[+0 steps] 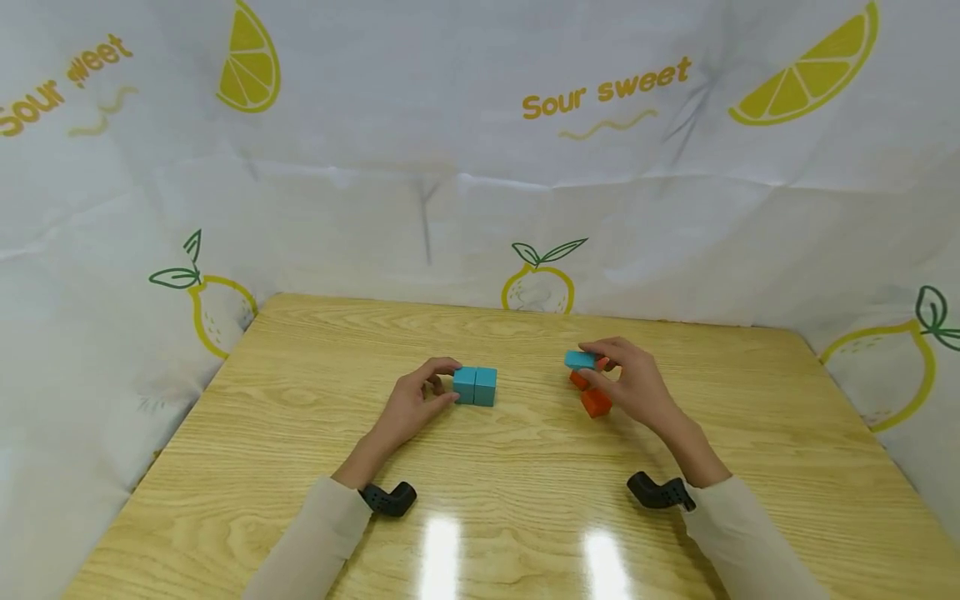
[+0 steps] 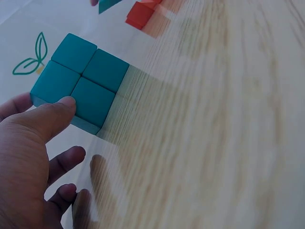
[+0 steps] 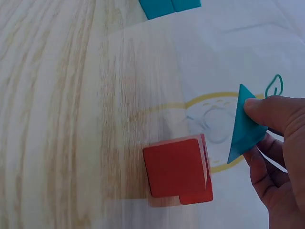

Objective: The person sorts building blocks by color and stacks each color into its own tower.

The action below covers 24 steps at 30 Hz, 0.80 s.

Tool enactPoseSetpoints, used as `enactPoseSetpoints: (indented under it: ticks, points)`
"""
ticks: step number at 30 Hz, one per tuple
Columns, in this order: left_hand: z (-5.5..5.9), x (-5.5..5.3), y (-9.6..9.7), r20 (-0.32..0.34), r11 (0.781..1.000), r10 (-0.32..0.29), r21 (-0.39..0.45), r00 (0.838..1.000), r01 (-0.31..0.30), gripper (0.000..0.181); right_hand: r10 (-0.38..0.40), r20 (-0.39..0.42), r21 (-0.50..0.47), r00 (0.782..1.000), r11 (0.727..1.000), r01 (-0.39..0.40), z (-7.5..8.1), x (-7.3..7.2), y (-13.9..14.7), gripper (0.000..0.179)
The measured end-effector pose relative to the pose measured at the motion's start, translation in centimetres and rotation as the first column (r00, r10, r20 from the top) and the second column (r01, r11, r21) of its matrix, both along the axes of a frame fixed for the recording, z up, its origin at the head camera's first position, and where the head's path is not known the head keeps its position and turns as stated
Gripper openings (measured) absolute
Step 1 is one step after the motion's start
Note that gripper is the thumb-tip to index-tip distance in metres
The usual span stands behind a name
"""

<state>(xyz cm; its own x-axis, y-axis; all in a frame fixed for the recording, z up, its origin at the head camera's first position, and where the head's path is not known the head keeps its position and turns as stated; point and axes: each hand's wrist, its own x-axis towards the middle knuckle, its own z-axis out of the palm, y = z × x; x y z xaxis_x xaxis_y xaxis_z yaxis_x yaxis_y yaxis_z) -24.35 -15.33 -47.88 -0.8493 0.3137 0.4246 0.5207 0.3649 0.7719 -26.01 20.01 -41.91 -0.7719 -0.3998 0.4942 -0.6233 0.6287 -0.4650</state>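
Several teal cubes (image 1: 474, 387) form a block two wide and two high on the table, seen side-on in the left wrist view. My left hand (image 1: 411, 403) pinches its left side, thumb (image 2: 57, 114) on the near face and a finger on the far one. The other left fingers stay off the block. To the right, my right hand (image 1: 636, 382) holds a teal triangular prism (image 3: 247, 126) between thumb and fingers. The prism is raised over red blocks (image 1: 597, 403) on the table; the hand hides part of them in the head view.
The wooden table (image 1: 517, 475) ends at a white curtain (image 1: 375, 225) with lemon prints, hung behind and on both sides. Bare wood lies between the teal cubes and the red blocks. A black wrist device (image 1: 390, 500) sits at each sleeve.
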Motion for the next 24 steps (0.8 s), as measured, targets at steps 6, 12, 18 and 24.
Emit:
enactPoseSetpoints:
  ticks: [6,12,18,24]
  points:
    - [0.0,0.0,-0.1,-0.008,1.0,0.003,0.004,1.0,-0.003,0.044,0.059,-0.028,0.048,0.998,0.997,-0.057,0.7,-0.4,-1.4,0.031]
    - [-0.1,-0.1,-0.1,0.006,1.0,-0.004,0.013,1.0,0.004,0.044,0.108,-0.052,0.084,0.993,0.991,-0.104,1.7,-0.6,-2.7,0.026]
    - [-0.2,-0.1,0.0,0.008,0.999,-0.016,0.039,1.0,0.016,0.042,0.154,-0.055,0.115,0.987,0.982,-0.147,2.5,-0.8,-4.0,0.024]
    - [-0.3,-0.1,0.0,-0.001,0.999,-0.02,0.048,1.0,0.02,0.042,0.187,-0.004,0.166,0.982,0.969,-0.183,3.1,-0.9,-5.4,0.024]
